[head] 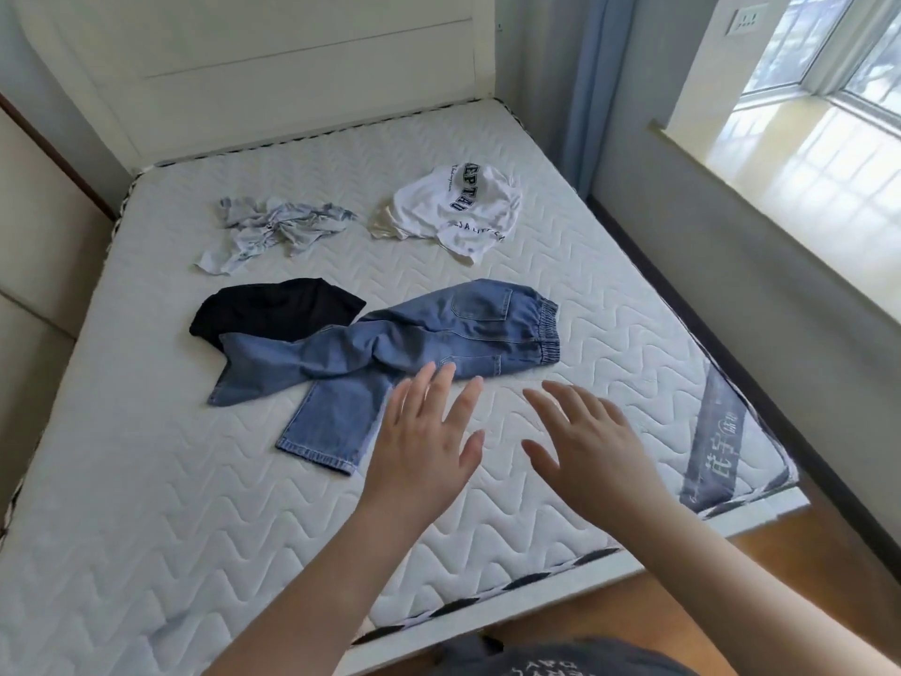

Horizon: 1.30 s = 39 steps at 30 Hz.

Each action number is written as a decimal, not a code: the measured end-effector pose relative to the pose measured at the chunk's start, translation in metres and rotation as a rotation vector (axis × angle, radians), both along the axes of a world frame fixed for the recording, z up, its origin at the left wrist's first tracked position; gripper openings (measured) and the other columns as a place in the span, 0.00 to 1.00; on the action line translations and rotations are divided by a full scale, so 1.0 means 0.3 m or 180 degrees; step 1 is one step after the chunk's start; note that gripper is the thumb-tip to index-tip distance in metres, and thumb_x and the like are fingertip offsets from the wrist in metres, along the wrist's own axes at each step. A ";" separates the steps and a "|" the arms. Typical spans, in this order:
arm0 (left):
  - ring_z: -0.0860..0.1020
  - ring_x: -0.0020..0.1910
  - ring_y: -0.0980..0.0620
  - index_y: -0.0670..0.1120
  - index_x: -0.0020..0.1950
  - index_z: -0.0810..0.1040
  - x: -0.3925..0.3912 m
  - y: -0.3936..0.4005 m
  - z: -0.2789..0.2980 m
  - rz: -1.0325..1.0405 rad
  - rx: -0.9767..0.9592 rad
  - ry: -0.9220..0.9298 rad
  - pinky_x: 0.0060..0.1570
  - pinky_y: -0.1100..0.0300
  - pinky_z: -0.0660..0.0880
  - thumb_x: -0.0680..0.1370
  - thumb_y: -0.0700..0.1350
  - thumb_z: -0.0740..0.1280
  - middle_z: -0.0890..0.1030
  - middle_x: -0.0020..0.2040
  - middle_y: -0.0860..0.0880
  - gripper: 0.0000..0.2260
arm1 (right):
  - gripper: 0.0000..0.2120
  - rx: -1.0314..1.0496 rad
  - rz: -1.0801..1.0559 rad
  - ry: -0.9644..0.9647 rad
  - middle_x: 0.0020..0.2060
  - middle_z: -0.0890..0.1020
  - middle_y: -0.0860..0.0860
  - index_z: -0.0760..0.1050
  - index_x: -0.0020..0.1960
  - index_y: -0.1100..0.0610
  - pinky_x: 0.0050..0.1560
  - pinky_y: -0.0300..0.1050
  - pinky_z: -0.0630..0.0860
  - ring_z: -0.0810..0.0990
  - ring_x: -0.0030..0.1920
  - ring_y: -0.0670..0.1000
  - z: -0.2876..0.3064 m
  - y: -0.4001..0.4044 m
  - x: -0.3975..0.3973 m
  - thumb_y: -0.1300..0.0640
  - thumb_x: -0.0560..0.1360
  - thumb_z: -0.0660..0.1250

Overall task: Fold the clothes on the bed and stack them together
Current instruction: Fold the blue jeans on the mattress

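Four unfolded garments on my mattress [146,505]: jeans [390,344] centre, black top [273,307] at nine o'clock, grey shirt [273,231] at eleven, white shirt [458,207] at one. My left hand [421,446] and right hand [585,446] hover apart, fingers spread, holding nothing.

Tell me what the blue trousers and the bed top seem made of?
Trousers: likely denim, matte blue, with visible seams, a patch pocket and a gathered elastic waistband. Bed top: quilted white fabric, probably a knit mattress cover, stitched in wavy lines.
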<state>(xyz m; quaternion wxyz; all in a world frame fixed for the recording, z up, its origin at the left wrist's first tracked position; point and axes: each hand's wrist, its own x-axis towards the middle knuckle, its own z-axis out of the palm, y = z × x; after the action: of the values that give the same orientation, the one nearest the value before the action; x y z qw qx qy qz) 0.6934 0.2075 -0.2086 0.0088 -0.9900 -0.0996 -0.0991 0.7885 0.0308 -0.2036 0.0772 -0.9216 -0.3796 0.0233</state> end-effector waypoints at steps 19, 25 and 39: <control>0.69 0.71 0.37 0.48 0.73 0.72 0.750 -0.189 -0.269 0.0288 -0.0478 0.0788 0.68 0.42 0.67 0.77 0.52 0.68 0.72 0.71 0.41 0.25 | 0.29 -0.0333 0.0039 0.0580 0.78 0.58 0.50 0.52 0.79 0.49 0.71 0.48 0.58 0.58 0.75 0.52 -0.325 -0.170 0.790 0.43 0.81 0.54; 0.64 0.75 0.42 0.49 0.77 0.65 0.930 -0.142 -0.454 0.0252 -0.0532 0.0970 0.72 0.45 0.60 0.79 0.52 0.62 0.68 0.75 0.42 0.26 | 0.30 -0.0541 0.0142 0.0793 0.76 0.61 0.51 0.54 0.79 0.51 0.70 0.50 0.62 0.63 0.73 0.55 -0.541 -0.091 1.015 0.44 0.80 0.57; 0.50 0.79 0.47 0.53 0.81 0.49 1.088 0.036 -0.963 0.0338 -0.0638 0.1799 0.75 0.50 0.47 0.81 0.50 0.56 0.53 0.81 0.45 0.29 | 0.32 -0.0278 -0.1001 0.2677 0.76 0.63 0.55 0.55 0.79 0.55 0.67 0.51 0.67 0.68 0.71 0.58 -1.172 0.206 1.270 0.49 0.79 0.63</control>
<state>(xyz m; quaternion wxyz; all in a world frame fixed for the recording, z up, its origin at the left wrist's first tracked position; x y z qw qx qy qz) 1.0198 0.2182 -0.4976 -0.0565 -0.9677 -0.1541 0.1913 1.1696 0.0927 -0.5553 0.1884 -0.8809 -0.1692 0.3998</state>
